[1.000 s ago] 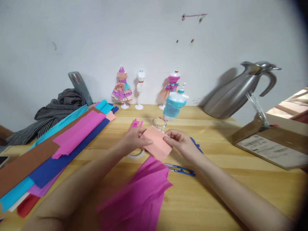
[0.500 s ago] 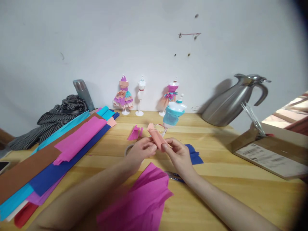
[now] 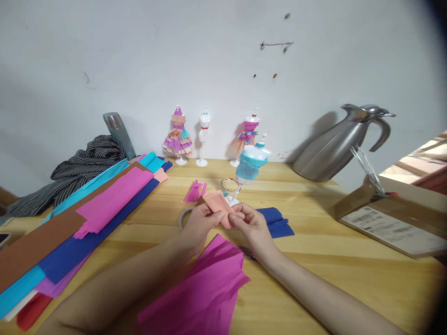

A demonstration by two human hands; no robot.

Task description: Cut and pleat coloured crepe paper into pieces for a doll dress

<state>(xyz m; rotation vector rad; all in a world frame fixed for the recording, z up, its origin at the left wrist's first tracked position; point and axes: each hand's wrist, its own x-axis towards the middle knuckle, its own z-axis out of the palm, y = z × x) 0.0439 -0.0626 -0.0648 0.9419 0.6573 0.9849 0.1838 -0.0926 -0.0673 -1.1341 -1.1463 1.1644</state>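
Note:
A folded strip of peach crepe paper (image 3: 219, 204) is held up between both hands over the middle of the table. My left hand (image 3: 204, 225) pinches its left lower edge, and my right hand (image 3: 249, 225) grips its right lower edge with thumb and fingers. Just behind stands a small dress form (image 3: 248, 165) wrapped in light blue paper. A large magenta sheet (image 3: 206, 288) lies nearer, below the hands. Scissors (image 3: 247, 252) are partly hidden by my right hand. Beside my left hand sits a roll of tape (image 3: 183, 218), partly covered.
Stacked coloured paper (image 3: 87, 214) covers the table's left, with striped cloth (image 3: 87, 163) and a bottle (image 3: 120, 135) behind. Three small dress forms (image 3: 201, 135) stand by the wall. Blue paper (image 3: 275, 222) lies right of centre. A metal jug (image 3: 331, 144) and cardboard box (image 3: 391, 223) are at right.
Both hands have moved slightly left and down with the peach paper. The paper has opened wider and turned, uncovering more of the blue-wrapped form's base and the ring behind it.

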